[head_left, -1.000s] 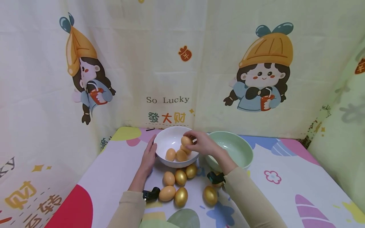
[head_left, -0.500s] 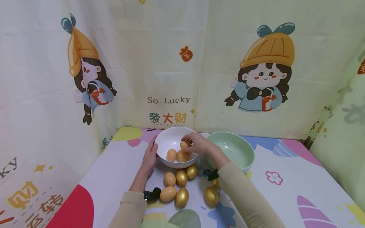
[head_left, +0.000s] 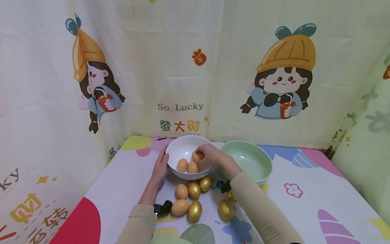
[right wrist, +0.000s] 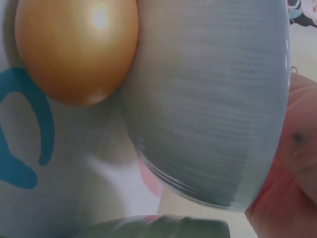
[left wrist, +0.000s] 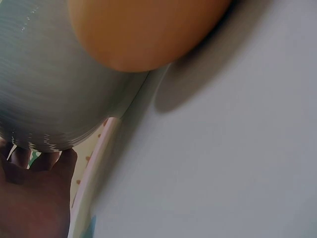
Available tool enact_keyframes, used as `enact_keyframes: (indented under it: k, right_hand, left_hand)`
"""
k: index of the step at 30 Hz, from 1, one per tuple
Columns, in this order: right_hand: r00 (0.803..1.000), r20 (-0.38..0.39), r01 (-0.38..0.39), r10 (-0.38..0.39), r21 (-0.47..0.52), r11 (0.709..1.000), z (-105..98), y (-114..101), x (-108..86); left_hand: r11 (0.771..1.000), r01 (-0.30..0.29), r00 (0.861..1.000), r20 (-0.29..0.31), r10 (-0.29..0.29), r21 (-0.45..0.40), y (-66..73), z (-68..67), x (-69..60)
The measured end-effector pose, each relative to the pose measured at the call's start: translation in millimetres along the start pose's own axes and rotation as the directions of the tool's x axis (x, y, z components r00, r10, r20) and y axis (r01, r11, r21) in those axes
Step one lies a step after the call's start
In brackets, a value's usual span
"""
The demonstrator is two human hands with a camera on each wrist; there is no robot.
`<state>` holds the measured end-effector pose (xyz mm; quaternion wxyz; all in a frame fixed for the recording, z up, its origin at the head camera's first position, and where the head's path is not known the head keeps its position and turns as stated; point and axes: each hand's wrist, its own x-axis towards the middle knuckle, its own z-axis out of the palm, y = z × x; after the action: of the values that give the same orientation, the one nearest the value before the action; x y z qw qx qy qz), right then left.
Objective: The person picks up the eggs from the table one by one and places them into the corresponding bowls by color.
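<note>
A white bowl (head_left: 179,149) holds several brown eggs, with two eggs (head_left: 182,165) (head_left: 192,167) lying in its front part. My left hand (head_left: 159,169) rests against the bowl's left side; in the left wrist view its fingertips touch the outer wall. My right hand (head_left: 210,156) reaches over the right rim, fingers curled round a brown egg (head_left: 197,156) inside the bowl. That hand partly hides the egg and the bowl's right side. In the right wrist view the fingertips are hidden behind the bowl wall (right wrist: 208,99).
Before the bowl lie two brown eggs (head_left: 181,191) (head_left: 180,207) and several golden eggs (head_left: 194,211), some close to its base. Another golden egg (head_left: 226,210) lies beside the right forearm. A pale green bowl (head_left: 253,162) stands right of the white one, partly behind the right arm.
My right hand has lowered into the white bowl with an egg, and the eggs there have shifted slightly. The left hand has stayed at the bowl's side.
</note>
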<state>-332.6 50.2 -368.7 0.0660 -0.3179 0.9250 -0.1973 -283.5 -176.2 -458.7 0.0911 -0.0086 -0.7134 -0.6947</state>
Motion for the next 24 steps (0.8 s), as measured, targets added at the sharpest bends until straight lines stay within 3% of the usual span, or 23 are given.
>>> enact_keyframes:
  k: [14, 24]
  right_hand:
    - [0.997, 0.078, 0.034, -0.018, -0.211, 0.977, 4.6, -1.8, 6.2]
    - [0.995, 0.101, 0.015, 0.006, -0.21, 0.978, 4.9, -4.6, 5.3]
  left_hand:
    - [1.0, -0.014, 1.0, -0.002, 0.014, -0.017, -3.1, 0.3, 1.3]
    - [1.0, -0.004, 1.0, 0.005, 0.004, -0.013, -1.7, 0.0, 0.7]
